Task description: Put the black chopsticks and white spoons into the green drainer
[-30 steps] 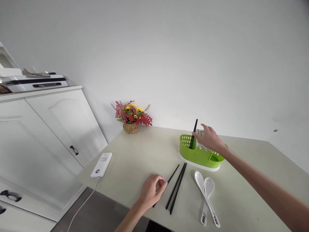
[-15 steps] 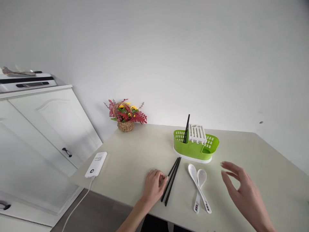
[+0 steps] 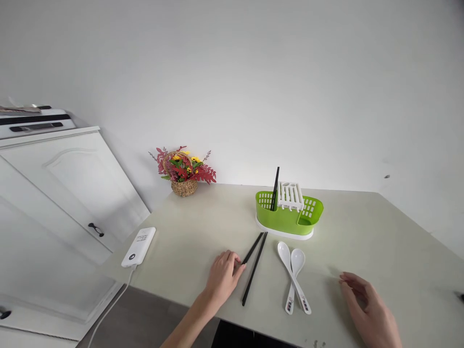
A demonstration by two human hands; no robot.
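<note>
My left hand (image 3: 222,279) lies on the table with its fingertips closed over the near end of a black chopstick (image 3: 253,248). A second black chopstick (image 3: 253,270) lies right beside it, slanting toward the table's front edge. My right hand (image 3: 370,309) hovers low over the table at the lower right, fingers apart and holding nothing. Two white spoons (image 3: 294,273) lie crossed between my hands. Behind them stands a green cutlery holder (image 3: 286,220) with a white insert (image 3: 290,195) and one black chopstick (image 3: 275,187) upright in it.
A wicker basket of red and yellow flowers (image 3: 184,171) sits at the table's back left by the wall. A white power bank (image 3: 138,246) with a cable lies at the left table edge. White cabinets (image 3: 72,188) stand to the left.
My right hand left the upright chopstick in the green holder and came down to the lower right, open. My left hand shifted on the table chopsticks, which now lie closer together.
</note>
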